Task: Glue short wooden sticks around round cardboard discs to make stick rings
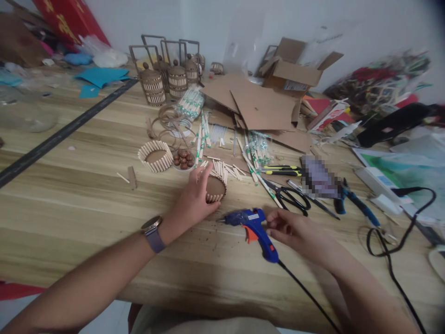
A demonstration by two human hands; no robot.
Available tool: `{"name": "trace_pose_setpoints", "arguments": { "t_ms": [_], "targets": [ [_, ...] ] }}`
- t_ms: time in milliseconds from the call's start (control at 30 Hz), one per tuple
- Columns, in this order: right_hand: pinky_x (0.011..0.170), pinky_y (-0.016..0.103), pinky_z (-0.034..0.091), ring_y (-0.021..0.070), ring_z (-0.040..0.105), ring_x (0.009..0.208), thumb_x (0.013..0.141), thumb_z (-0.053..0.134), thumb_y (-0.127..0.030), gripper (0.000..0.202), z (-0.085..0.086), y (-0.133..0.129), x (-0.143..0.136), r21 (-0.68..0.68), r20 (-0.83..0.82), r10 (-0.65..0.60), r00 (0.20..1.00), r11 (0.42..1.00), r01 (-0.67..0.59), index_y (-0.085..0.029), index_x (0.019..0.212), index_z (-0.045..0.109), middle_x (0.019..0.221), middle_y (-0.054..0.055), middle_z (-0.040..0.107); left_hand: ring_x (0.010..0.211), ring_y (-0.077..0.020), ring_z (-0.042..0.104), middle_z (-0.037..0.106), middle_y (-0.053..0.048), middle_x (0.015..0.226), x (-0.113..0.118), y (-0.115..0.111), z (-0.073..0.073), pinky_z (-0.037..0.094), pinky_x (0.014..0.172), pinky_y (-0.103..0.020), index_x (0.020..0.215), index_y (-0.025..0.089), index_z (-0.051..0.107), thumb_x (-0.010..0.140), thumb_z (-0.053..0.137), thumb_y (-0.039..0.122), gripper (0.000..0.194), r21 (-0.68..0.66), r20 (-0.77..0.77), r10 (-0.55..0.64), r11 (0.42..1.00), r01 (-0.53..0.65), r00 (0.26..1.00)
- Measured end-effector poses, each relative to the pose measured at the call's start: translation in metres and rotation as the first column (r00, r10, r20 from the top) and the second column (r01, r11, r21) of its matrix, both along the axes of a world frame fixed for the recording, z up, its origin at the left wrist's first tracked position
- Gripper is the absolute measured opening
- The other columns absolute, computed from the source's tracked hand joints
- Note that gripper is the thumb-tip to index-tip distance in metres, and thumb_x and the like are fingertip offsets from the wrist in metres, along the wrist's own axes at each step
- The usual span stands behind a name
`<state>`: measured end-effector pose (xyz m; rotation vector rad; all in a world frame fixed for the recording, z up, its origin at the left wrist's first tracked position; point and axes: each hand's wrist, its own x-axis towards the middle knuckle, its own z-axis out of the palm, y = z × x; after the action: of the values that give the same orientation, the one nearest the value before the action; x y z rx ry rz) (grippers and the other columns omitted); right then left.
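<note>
My left hand [194, 192] reaches round a small brown-based ring of short sticks [216, 189], thumb at its near side and fingers at its far side. A blue glue gun [255, 225] with an orange trigger lies on its side on the wooden table, its nozzle pointing left. Just right of the gun's back end is my right hand [287, 228], its fingers loosely curled and apart from the thumb, with nothing seen in them. Cut sticks [224, 170] lie in a loose pile behind the ring. A larger stick ring [155, 157] stands to the left, beside a dish of brown beads [183, 159].
Black scissors [294, 198], a yellow-black cutter [283, 170] and blue-handled pliers [359, 204] lie to the right. Cardboard sheets [260, 104] and handled stick containers [177, 79] stand behind. The gun's black cord [308, 292] runs toward the near edge.
</note>
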<state>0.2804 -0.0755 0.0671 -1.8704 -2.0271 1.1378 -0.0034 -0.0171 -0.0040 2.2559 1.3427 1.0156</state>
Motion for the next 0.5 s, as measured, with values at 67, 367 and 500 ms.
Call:
{"name": "trace_pose_setpoints", "arguments": {
  "t_ms": [67, 367, 500],
  "targets": [
    [0.055, 0.028, 0.042, 0.0173, 0.055, 0.06, 0.079, 0.064, -0.051, 0.028, 0.002, -0.004, -0.005, 0.033, 0.058, 0.016, 0.998, 0.999, -0.017, -0.024, 0.081, 0.058, 0.069, 0.001, 0.065, 0.138, -0.039, 0.043, 0.032, -0.018, 0.149, 0.0, 0.0, -0.001, 0.051, 0.104, -0.056, 0.155, 0.031, 0.012, 0.071, 0.08, 0.017, 0.109, -0.01, 0.004, 0.009, 1.0, -0.009, 1.0],
    [0.052, 0.027, 0.034, 0.0153, 0.051, 0.054, 0.073, 0.064, -0.032, 0.017, -0.01, -0.012, -0.027, -0.055, 0.123, 0.064, 0.99, 0.997, -0.058, -0.024, 0.074, 0.049, 0.061, -0.003, 0.058, 0.137, -0.0382, 0.044, 0.034, -0.02, 0.149, -0.001, 0.0, 0.0, 0.049, 0.106, -0.056, 0.155, 0.027, 0.015, 0.072, 0.08, 0.018, 0.106, -0.004, 0.006, 0.011, 1.0, -0.011, 1.0],
    [0.051, 0.026, 0.036, 0.0143, 0.05, 0.053, 0.074, 0.064, -0.038, 0.021, -0.007, -0.008, -0.015, -0.096, -0.024, 0.0, 1.0, 0.995, -0.002, -0.024, 0.072, 0.048, 0.059, -0.004, 0.054, 0.136, -0.0378, 0.046, 0.033, -0.019, 0.15, -0.001, 0.0, -0.001, 0.051, 0.104, -0.055, 0.155, 0.029, 0.014, 0.072, 0.08, 0.019, 0.107, -0.029, 0.012, 0.009, 1.0, -0.009, 1.0]
  ]
}}
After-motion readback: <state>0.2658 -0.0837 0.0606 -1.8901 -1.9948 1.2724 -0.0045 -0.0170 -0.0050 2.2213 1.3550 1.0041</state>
